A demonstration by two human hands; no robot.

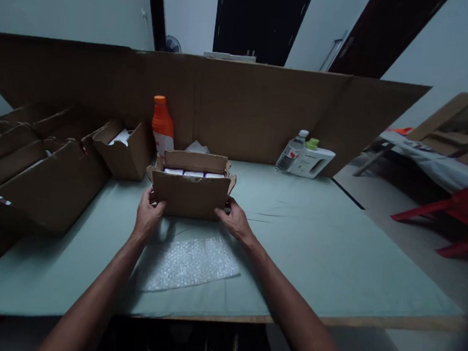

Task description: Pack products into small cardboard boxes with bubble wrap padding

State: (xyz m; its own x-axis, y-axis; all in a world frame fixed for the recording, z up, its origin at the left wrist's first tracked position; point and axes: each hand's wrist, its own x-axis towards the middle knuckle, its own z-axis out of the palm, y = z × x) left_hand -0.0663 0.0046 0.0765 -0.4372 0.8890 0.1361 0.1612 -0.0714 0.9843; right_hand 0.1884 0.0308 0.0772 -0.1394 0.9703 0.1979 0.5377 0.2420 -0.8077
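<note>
A small open cardboard box is held between my two hands over the middle of the table. Inside it, several white items show in a row just below the rim; their kind I cannot make out. My left hand grips the box's lower left corner, thumb on the front face. At the lower right corner my right hand grips it the same way. Nearer to me, a sheet of bubble wrap lies flat on the green cloth between my forearms.
Larger cardboard boxes crowd the left side, with a narrower box beside an orange bottle. A clear bottle and a white jug stand back right. A cardboard panel walls off the table's rear.
</note>
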